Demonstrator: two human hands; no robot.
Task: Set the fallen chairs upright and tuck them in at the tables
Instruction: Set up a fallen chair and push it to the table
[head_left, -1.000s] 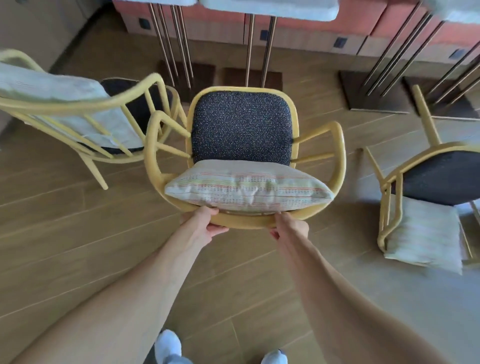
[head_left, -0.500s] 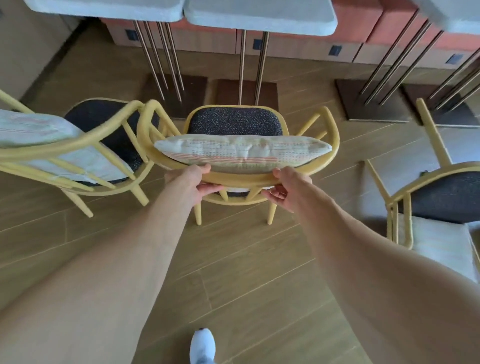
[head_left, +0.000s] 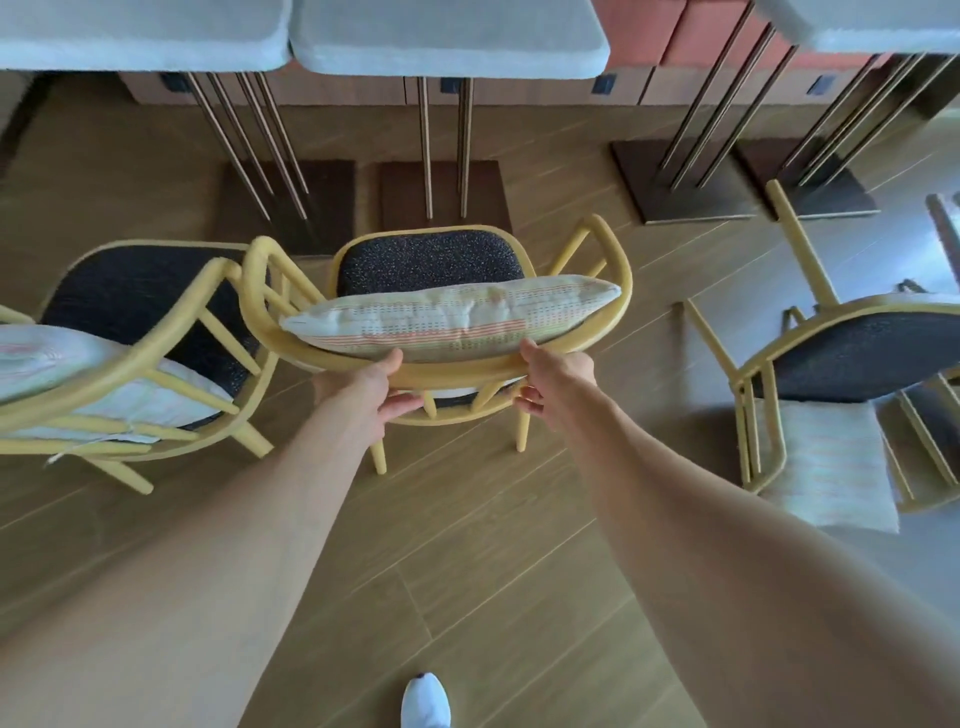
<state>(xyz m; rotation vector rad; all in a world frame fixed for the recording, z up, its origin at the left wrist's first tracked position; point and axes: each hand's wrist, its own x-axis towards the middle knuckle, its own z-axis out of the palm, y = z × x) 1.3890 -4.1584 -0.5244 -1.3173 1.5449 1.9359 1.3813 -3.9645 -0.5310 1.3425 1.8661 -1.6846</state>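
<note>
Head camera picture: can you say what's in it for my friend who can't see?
Two hands, left hand and right hand, grip the curved back rail of an upright yellow chair facing a grey table. Another chair lies tipped over on the right.

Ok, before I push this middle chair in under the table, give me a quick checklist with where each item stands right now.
1. Both hands on the back rail: left hand and right hand grip the middle chair. Ok.
2. Chair upright on its legs: ok.
3. Lined up with the table ahead: roughly, ok.
4. Side clearance: its armrest sits tight against the left chair; touching or not, cannot tell.
5. Cushion propped against the backrest, not slipping: ok.
6. Right chair lies on its side: not ok, do it next.
</note>
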